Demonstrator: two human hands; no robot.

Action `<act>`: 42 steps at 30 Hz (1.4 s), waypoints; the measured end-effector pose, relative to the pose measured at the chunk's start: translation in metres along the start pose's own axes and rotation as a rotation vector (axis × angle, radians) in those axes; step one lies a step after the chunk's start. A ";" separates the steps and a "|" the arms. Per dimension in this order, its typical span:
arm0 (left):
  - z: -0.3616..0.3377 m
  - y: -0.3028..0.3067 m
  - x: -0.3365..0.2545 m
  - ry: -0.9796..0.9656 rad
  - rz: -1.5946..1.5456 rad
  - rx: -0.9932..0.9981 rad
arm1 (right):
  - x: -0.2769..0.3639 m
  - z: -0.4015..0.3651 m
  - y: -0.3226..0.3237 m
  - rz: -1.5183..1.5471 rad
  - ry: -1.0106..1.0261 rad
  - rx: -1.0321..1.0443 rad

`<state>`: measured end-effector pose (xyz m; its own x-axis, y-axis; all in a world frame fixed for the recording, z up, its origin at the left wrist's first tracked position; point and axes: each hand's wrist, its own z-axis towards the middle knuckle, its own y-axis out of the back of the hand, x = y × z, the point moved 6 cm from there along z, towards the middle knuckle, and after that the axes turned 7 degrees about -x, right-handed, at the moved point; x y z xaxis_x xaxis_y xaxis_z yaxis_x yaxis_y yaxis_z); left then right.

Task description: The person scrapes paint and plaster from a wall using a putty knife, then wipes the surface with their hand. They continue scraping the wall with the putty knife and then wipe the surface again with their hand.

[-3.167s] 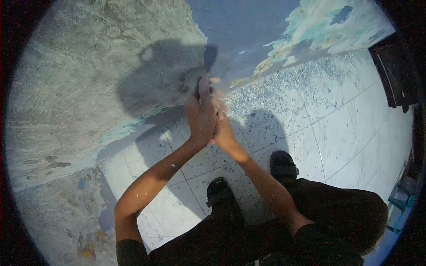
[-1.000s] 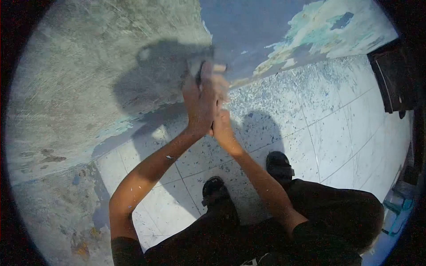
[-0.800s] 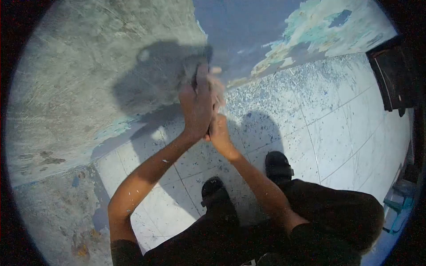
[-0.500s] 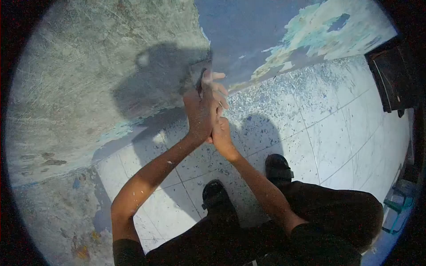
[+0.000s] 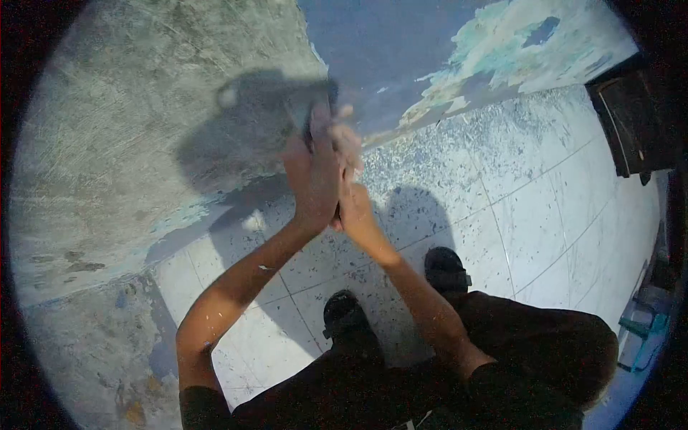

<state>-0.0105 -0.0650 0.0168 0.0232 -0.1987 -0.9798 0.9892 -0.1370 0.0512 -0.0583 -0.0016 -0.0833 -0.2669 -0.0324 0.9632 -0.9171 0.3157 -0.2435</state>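
Both hands are together on a scraper (image 5: 302, 109), whose flat grey blade lies against the wall where bare grey plaster meets blue paint. My left hand (image 5: 315, 175) is higher, wrapped along the tool near the blade, its fingers smeared by motion. Just below and to the right, my right hand (image 5: 355, 208) is closed around the handle end, which the hands mostly hide. The wall's blue paint (image 5: 380, 50) borders the scraped plaster (image 5: 143, 107) along a ragged edge.
Paint flakes litter the white tiled floor (image 5: 530, 208), thickest along the wall's foot. My shoes (image 5: 446, 269) stand on the tiles below. At the right are a dark box-like object (image 5: 634, 122) and a teal-framed item (image 5: 641, 330). Pale turquoise patches (image 5: 494, 57) show in the blue paint.
Both hands and the scraper have shifted slightly left and up along the wall. The left fingers, stretched out before, now look more curled and blurred.
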 end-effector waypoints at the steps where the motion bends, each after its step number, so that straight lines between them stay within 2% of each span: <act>1: 0.004 -0.002 -0.018 -0.003 0.023 -0.014 | 0.010 0.004 0.000 0.018 -0.022 0.014; 4: 0.014 -0.016 -0.044 0.065 -0.094 -0.085 | 0.043 0.012 0.003 0.075 0.099 0.041; 6: 0.008 -0.013 -0.013 -0.253 -0.036 -0.051 | 0.019 0.015 0.008 -0.061 0.193 0.002; 8: 0.006 -0.012 0.000 -0.243 -0.051 -0.027 | 0.008 0.008 0.010 -0.089 0.140 -0.014; 10: -0.003 -0.007 0.007 0.104 -0.137 -0.015 | 0.000 -0.005 0.008 -0.011 -0.073 0.006; 11: -0.001 -0.007 0.002 0.094 -0.109 -0.030 | -0.003 -0.006 0.003 0.090 -0.148 0.011; 13: 0.005 -0.008 -0.012 0.089 -0.047 -0.049 | 0.026 -0.002 0.003 0.045 -0.052 0.025; 16: 0.016 -0.020 -0.047 0.049 -0.222 -0.035 | 0.051 0.009 0.008 0.032 0.050 0.077; 17: 0.016 -0.021 -0.041 0.002 -0.227 -0.019 | 0.056 0.010 0.009 0.032 0.073 0.099; 19: 0.014 -0.022 -0.010 -0.099 -0.239 0.011 | 0.038 0.011 0.012 -0.057 0.124 -0.053; 22: -0.004 -0.011 0.031 0.176 0.079 0.135 | -0.023 0.000 0.021 0.042 0.064 -0.237; 23: -0.012 -0.004 0.030 0.013 0.200 0.133 | -0.038 -0.004 0.024 0.111 0.010 -0.290; 26: -0.040 0.016 0.026 -0.424 0.556 0.112 | -0.045 -0.008 0.036 0.600 -0.011 -0.439; 28: -0.034 0.023 0.014 -0.717 0.767 0.086 | -0.040 0.003 0.042 0.620 0.006 -0.456; 29: -0.028 0.024 0.027 -0.641 0.880 0.110 | -0.034 0.007 0.046 0.609 0.023 -0.446; 32: -0.038 0.002 0.065 -0.883 1.012 0.423 | -0.011 0.012 0.044 0.612 0.061 -0.405; 34: -0.056 0.001 0.164 -0.177 1.182 1.239 | -0.006 0.012 0.038 0.541 0.088 -0.377; 36: -0.085 0.008 0.211 -0.345 0.994 1.315 | -0.008 0.000 0.030 0.385 0.109 -0.360; 39: -0.111 0.034 0.207 -0.506 0.894 1.201 | -0.038 -0.028 0.009 -0.019 0.247 -0.286; 42: -0.120 0.064 0.200 -0.109 0.553 1.022 | -0.050 -0.042 -0.008 -0.171 0.262 -0.279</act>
<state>0.0749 0.0028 -0.1986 0.3533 -0.5511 -0.7559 0.2699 -0.7137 0.6464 -0.0253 0.0371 -0.1246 -0.0006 0.1248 0.9922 -0.8167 0.5725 -0.0725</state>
